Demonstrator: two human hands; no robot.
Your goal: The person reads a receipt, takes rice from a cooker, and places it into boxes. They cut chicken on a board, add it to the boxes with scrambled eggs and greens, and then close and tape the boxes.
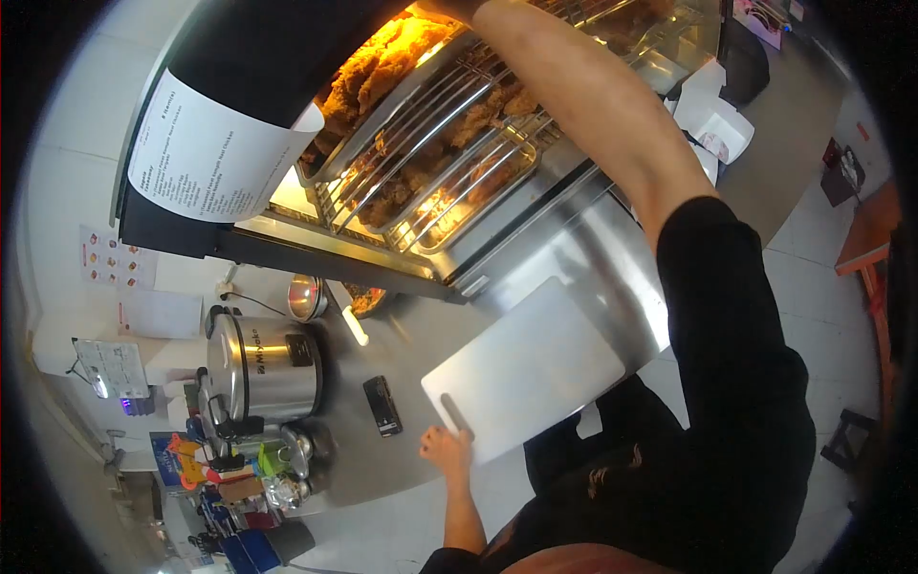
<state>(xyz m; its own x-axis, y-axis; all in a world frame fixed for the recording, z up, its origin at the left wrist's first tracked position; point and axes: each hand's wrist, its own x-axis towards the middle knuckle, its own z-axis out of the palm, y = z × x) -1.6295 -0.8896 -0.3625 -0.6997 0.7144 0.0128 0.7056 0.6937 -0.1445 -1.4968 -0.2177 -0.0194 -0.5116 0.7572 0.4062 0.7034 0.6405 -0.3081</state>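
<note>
My left hand [447, 450] is at the near left corner of a white cutting board [526, 373], beside its handle slot. Its fingers are curled, and whether anything is in them does not show. The board lies on the steel counter. My right arm [593, 96] stretches up across the lit warming cabinet. Only a sliver of my right hand [448, 8] shows at the top edge, close to pieces of fried chicken [397, 62]; its fingers are hidden. More browned chicken [464, 196] lies in trays on the cabinet's wire racks.
A phone [382, 406] lies on the counter left of the board. Beyond it stand a large rice cooker [273, 364], a metal bowl [306, 297] and a white-handled utensil [355, 327]. A printed sheet [215, 153] hangs on the cabinet. White boxes [712, 124] sit at the right.
</note>
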